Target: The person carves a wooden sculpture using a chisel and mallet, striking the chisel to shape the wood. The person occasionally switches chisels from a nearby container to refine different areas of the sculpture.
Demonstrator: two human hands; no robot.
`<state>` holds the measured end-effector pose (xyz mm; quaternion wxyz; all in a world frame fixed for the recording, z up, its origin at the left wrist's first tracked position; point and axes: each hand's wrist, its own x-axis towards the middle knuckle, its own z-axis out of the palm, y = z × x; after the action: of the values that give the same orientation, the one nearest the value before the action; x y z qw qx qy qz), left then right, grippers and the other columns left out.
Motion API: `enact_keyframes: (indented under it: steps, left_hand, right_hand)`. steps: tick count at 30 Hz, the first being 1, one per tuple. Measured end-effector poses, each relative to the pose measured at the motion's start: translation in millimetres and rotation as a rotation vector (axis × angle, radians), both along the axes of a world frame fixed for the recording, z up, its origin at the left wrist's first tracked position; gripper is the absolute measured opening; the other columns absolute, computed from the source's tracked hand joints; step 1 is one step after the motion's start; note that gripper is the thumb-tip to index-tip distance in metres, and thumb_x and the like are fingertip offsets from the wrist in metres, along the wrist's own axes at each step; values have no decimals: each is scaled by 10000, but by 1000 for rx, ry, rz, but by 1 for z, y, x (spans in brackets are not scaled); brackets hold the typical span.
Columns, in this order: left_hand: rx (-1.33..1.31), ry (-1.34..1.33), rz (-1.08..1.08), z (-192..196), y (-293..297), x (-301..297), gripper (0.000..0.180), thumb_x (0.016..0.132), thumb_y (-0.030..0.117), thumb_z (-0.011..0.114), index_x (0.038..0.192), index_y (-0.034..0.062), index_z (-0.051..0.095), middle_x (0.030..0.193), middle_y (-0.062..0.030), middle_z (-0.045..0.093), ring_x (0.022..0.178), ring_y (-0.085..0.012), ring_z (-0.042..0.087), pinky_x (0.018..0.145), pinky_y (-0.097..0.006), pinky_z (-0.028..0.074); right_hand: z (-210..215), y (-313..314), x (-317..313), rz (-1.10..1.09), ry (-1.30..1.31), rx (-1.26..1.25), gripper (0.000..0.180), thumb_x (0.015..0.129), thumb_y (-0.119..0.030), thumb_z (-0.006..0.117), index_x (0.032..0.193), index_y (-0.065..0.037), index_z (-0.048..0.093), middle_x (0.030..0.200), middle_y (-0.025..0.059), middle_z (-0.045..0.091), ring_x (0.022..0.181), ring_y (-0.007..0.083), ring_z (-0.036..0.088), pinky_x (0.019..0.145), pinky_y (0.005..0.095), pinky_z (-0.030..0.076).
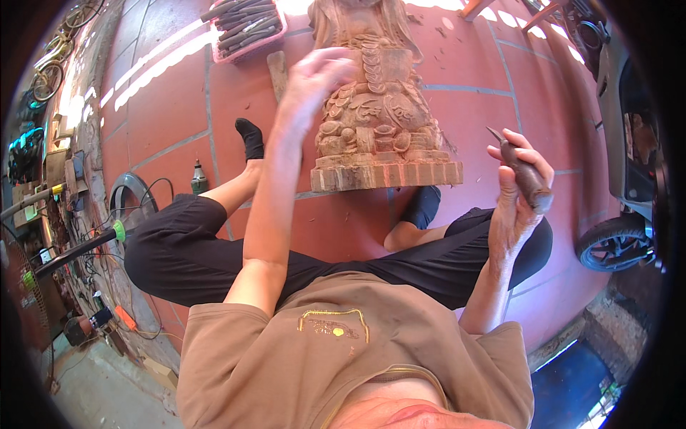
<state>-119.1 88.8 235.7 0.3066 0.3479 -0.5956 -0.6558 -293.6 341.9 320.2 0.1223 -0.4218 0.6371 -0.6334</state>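
I saw a pale tan wooden carving (379,114), patterned with coins and scrolls, on brick-red floor tiles (164,107) with grey joints. The chisel (525,175) had a dark brown handle. The tool tray (246,25) was pink, the trousers (186,250) black, the shirt (286,357) tan.

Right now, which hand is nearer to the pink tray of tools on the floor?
Left. The left hand is raised at the carved wooden statue, just below the pink tray. The right hand holds a chisel far to the right.
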Motion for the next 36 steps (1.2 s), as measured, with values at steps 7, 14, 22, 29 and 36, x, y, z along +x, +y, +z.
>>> enact_keyframes:
  steps: [7, 14, 22, 29, 36]
  left_hand:
    - [-113, -667, 540, -219, -68, 132, 592, 813, 326, 735, 1266, -24, 583, 1054, -181, 692, 966, -270, 671, 857, -375, 519]
    - [-382, -704, 532, -216, -40, 81, 596, 844, 328, 705, 1319, 10, 538, 1278, -243, 579, 1250, -381, 510, 1062, -458, 391]
    - [-946, -451, -67, -94, -70, -41, 645, 946, 422, 615, 1428, 26, 452, 1483, -169, 450, 1399, -320, 382, 1139, -458, 294]
    - [-1213, -616, -411, -91, -43, -45, 739, 956, 481, 552, 1509, 39, 342, 1590, -127, 306, 1496, -275, 222, 1190, -508, 116]
    - [-1286, -617, -717, -66, -47, -34, 798, 940, 559, 509, 1490, 4, 348, 1582, -161, 306, 1494, -276, 229, 1186, -528, 121]
  right_hand:
    - [14, -9, -1, -82, -188, 24, 339, 968, -303, 636, 1189, -65, 540, 1171, 193, 653, 896, 264, 715, 924, 359, 519]
    - [11, -9, -11, -106, -310, 53, 378, 991, -388, 574, 1224, -92, 551, 1190, 205, 657, 891, 257, 727, 902, 338, 527]
    - [26, -10, -14, -150, -301, -33, 453, 963, -443, 603, 1228, -86, 519, 1155, 239, 642, 789, 276, 700, 885, 387, 525]
    - [30, 4, -27, -188, -394, -56, 530, 923, -453, 655, 1260, -70, 515, 1146, 235, 600, 865, 309, 659, 721, 360, 568]
    - [25, -1, -33, -171, -432, -51, 429, 929, -375, 664, 1246, -123, 522, 1202, 100, 522, 1019, 355, 587, 561, 340, 611]
